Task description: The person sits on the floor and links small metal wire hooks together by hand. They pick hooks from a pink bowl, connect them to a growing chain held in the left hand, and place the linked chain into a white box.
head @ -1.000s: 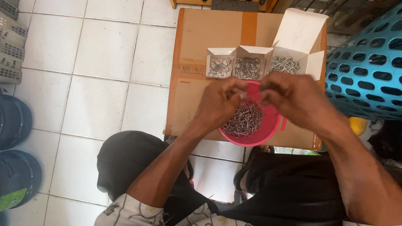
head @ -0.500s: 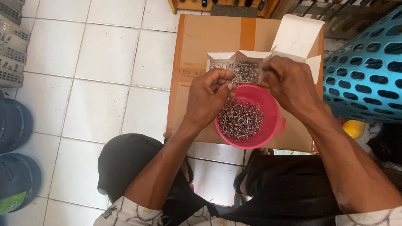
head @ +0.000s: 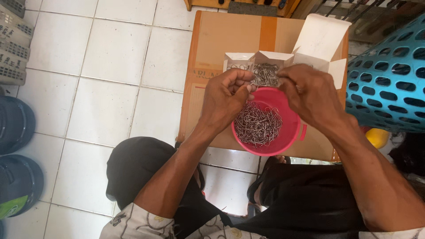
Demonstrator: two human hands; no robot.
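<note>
Fingers: the fingers (head: 239, 82) of the left hand (head: 226, 99) are curled in and pinched together on a thin wire hook (head: 253, 84), held just above the bowl; the right hand (head: 312, 95) is bent over beside it, fingertips drawn together, but whether anything is gripped there cannot be told.
Hands: both are held close together over the far rim of the bowl, almost touching.
Hooks: a tangled heap of metal hooks (head: 257, 125) is seen lying in the pink bowl (head: 290, 132), directly below the hands.
Bowl: it is set on a flat brown cardboard box (head: 230, 33), at the near edge.
White box: a small open white carton (head: 321, 37) is placed just behind the bowl on the cardboard, its lid raised; more hooks (head: 265, 73) are seen packed in its compartments.
Surroundings: a blue perforated basket (head: 392, 75) is seen at the right, white floor tiles (head: 106, 66) at the left.
</note>
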